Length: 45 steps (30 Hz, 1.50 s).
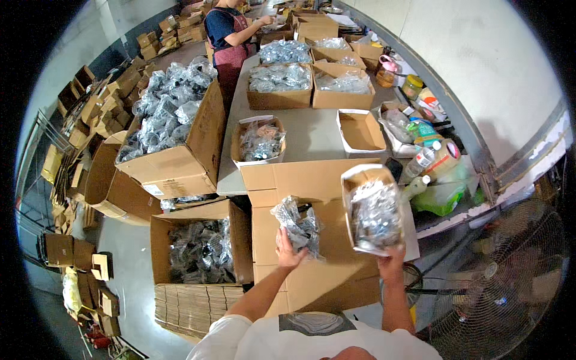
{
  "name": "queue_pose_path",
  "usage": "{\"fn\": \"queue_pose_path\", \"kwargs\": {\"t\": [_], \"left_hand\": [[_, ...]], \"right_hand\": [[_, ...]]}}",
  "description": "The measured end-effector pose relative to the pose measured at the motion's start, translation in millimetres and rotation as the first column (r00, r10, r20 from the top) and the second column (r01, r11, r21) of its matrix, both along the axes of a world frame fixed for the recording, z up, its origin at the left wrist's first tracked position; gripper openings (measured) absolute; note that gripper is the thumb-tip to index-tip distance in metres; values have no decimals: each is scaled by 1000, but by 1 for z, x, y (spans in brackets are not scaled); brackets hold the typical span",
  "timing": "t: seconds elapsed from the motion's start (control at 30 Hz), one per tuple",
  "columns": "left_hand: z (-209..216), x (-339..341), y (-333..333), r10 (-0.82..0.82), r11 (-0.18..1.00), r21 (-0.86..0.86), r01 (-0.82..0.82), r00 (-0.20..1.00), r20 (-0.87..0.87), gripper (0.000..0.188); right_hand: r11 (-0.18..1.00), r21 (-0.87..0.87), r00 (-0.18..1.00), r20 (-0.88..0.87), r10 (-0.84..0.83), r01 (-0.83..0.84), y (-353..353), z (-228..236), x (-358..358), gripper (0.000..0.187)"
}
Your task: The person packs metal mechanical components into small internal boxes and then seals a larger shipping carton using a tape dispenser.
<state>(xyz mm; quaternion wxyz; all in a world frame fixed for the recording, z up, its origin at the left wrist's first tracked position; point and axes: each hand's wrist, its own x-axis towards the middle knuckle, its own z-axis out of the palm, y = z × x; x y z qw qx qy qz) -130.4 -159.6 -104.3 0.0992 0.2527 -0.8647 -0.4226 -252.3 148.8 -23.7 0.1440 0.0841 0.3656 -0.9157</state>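
Observation:
My left hand (288, 249) grips a clear plastic bag of small metal parts (298, 225) over a closed brown carton (300, 240) in front of me. Raised and tilted in my right hand (391, 259) is a small open cardboard box (372, 210), held by its lower edge and filled with more clear bags of parts. Both forearms come in from the lower edge.
An open carton of bagged parts (201, 249) stands at my lower left, a bigger one (171, 135) beyond it. The grey table (312, 135) carries several part-filled boxes, an empty small box (360, 131) and bottles (423, 159). Another person (231, 36) works at the far end. A floor fan (504, 282) stands right.

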Motion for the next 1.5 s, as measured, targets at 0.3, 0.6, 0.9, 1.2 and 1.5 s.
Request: {"fn": "queue_pose_path", "kwargs": {"t": [0.3, 0.6, 0.9, 1.2, 1.5], "left_hand": [[-35, -30, -27, -74, 976, 190, 109, 980, -182, 63], [102, 48, 28, -393, 842, -143, 520, 774, 497, 65], [-3, 136, 72, -825, 462, -338, 820, 537, 175, 45], [137, 16, -4, -473, 761, -205, 616, 742, 475, 24], [93, -37, -31, -143, 826, -519, 218, 973, 180, 61]], "right_hand": [[92, 973, 904, -230, 361, 211, -147, -30, 103, 68], [72, 833, 834, -551, 18, 549, -68, -56, 33, 77], [515, 665, 827, -532, -182, 541, -28, -6, 0, 74], [985, 132, 967, -213, 138, -112, -181, 101, -164, 35], [-208, 811, 518, -132, 845, 547, -257, 87, -121, 69]]}}
